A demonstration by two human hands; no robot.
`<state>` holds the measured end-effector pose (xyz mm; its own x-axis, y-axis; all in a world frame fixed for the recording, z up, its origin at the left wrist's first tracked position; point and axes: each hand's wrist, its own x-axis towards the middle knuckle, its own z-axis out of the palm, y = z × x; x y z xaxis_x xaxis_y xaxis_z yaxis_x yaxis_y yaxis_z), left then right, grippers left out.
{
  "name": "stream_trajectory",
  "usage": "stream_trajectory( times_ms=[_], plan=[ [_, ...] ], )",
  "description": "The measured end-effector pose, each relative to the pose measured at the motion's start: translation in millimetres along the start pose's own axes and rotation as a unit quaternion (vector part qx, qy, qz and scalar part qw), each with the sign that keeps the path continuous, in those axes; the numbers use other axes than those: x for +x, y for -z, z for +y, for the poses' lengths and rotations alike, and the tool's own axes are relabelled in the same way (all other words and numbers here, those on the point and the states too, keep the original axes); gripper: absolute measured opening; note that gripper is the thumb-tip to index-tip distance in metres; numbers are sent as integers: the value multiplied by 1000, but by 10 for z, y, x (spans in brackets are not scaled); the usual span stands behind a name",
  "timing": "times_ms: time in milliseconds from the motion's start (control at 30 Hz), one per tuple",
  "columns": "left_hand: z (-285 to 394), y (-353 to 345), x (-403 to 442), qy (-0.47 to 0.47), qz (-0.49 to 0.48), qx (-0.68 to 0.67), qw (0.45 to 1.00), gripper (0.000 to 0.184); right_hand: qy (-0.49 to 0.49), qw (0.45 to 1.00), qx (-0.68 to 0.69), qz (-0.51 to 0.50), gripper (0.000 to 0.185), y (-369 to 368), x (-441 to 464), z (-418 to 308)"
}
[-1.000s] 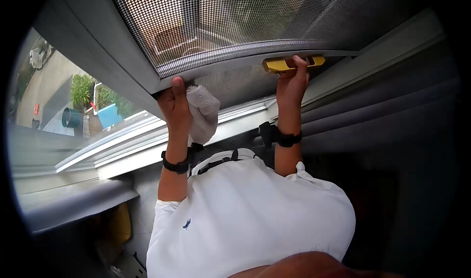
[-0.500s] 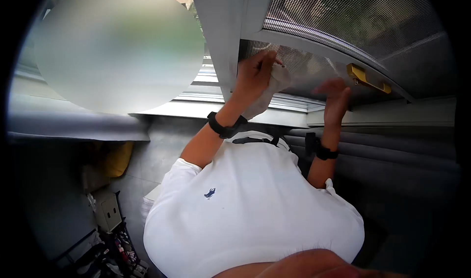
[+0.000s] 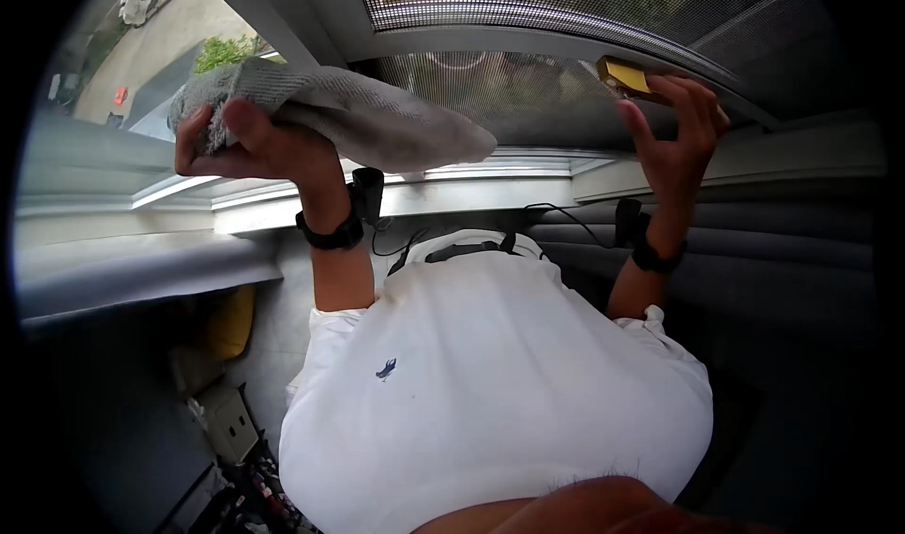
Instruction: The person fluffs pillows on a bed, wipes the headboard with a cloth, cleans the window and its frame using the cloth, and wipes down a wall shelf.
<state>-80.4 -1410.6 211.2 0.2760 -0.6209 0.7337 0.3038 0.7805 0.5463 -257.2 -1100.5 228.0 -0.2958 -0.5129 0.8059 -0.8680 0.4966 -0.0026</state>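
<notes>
My left hand [image 3: 259, 143] is up at the left, its fingers and thumb closed around one end of a grey knitted cloth [image 3: 386, 124]. The cloth looks like a sock, with a ribbed end near the hand and dark smudges, and stretches rightward across the window opening. My right hand [image 3: 683, 143] is at a gold window handle [image 3: 627, 77] on the mesh-screened sash [image 3: 556, 44]. Its fingers curl over the handle's right part, while the thumb points up beside it. Those fingers partly hide the handle.
Below both hands runs a white window sill with a track [image 3: 528, 187]. Grey cushioned folds [image 3: 773, 251] lie at the right. A yellow object [image 3: 228, 322] and a pale box with two slots [image 3: 229, 426] stand low at the left. Outside are a green plant [image 3: 226, 53] and paving.
My left hand has swung left with the cloth, which now stretches out sideways. My right hand has moved from left of the handle onto it. The view has shifted.
</notes>
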Motion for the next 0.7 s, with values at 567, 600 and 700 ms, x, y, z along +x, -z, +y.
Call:
stream_trajectory(
  times_ms=[567,600,700],
  plan=[
    [-590,-9,-804,63,-138,-3,988,32,63,996,-8,-69,35,38,147,23],
    [-645,19,-874,70,-131,13,989,35,73,996,-11,-45,36,-7,133,47],
    [-745,100,-1041,53,-152,30,986,36,73,997,-11,7,36,-180,53,157]
  ],
)
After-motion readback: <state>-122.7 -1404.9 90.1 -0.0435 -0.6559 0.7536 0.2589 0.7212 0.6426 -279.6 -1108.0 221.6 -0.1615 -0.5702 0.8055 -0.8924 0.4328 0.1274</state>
